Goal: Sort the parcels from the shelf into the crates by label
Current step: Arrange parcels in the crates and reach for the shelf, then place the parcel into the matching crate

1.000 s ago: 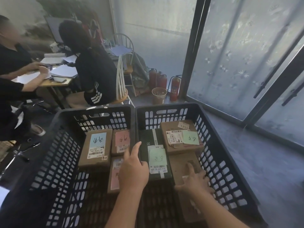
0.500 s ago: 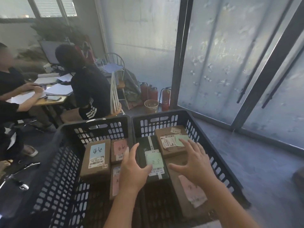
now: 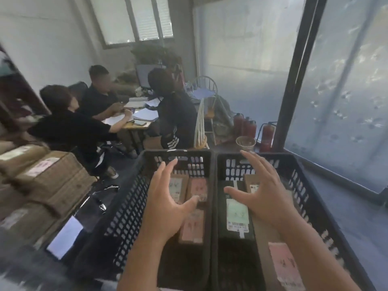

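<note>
Parcels [image 3: 237, 215] lie in crates [image 3: 212, 185] beneath both raised, empty hands.

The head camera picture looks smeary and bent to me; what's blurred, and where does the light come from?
Head view: motion blur smears the cardboard parcels at left and softens both open hands, left hand and right hand; wide-angle distortion bows the dark door frame; daylight enters through the frosted glass, leaving the crates dim inside.

black crates [image 3: 134, 198], seemingly pink-labelled parcels [image 3: 192, 226]
</note>
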{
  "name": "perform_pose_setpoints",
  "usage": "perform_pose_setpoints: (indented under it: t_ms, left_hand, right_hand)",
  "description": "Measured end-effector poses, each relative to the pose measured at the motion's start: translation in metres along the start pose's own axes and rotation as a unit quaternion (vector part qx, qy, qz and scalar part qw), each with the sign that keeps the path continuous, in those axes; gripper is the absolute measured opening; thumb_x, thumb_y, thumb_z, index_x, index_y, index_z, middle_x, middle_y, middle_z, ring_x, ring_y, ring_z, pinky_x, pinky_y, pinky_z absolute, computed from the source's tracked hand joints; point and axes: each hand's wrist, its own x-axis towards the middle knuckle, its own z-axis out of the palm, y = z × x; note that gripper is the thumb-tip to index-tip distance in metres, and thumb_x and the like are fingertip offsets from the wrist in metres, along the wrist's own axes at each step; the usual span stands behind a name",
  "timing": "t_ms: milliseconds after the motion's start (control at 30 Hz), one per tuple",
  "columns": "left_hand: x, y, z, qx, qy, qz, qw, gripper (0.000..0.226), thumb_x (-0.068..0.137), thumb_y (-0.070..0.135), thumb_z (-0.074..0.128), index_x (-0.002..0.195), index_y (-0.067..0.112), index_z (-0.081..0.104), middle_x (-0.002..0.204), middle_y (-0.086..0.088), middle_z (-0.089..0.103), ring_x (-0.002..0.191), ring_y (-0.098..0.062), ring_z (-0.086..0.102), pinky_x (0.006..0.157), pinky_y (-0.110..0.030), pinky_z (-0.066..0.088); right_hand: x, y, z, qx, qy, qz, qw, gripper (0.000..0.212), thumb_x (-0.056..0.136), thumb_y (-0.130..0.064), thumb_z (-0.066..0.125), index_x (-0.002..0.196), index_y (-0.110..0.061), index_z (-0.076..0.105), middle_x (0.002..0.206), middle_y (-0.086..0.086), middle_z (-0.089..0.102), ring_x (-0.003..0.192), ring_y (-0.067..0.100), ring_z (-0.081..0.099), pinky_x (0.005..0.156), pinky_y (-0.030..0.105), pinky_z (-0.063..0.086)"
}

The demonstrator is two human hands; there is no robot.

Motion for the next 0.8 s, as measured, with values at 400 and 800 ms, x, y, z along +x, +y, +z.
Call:
perform_pose_setpoints:
  t_ms: [400, 800]
  left_hand:
    - [-0.121, 0.029, -0.057, 0.176, 0.180, -0.162, 0.954, 0.093, 0.081, 0.058, 0.076, 0.155, 0.055, 0.021, 0.169, 0.026, 0.003, 0.159, -0.011, 0.009, 0.126, -0.055, 0.028]
    - [-0.336, 0.066, -0.152, 0.251, 0.368, -0.304, 0.842, 0.088, 0.087, 0.047, 0.077, 0.151, 0.064, 0.019, 0.169, 0.030, -0.001, 0.157, 0.002, -0.005, 0.127, -0.041, 0.023]
  right_hand:
    - [0.005, -0.058, 0.030, -0.043, -0.186, -0.247, 0.950, 0.103, 0.076, -0.084, 0.061, 0.159, -0.056, 0.007, 0.172, -0.023, 0.006, 0.162, 0.015, -0.004, 0.128, 0.057, 0.005]
    - [-0.126, -0.203, 0.080, 0.047, -0.345, -0.439, 0.828, 0.102, 0.078, -0.085, 0.061, 0.158, -0.060, 0.003, 0.172, -0.025, 0.000, 0.161, 0.013, -0.007, 0.128, 0.056, 0.002]
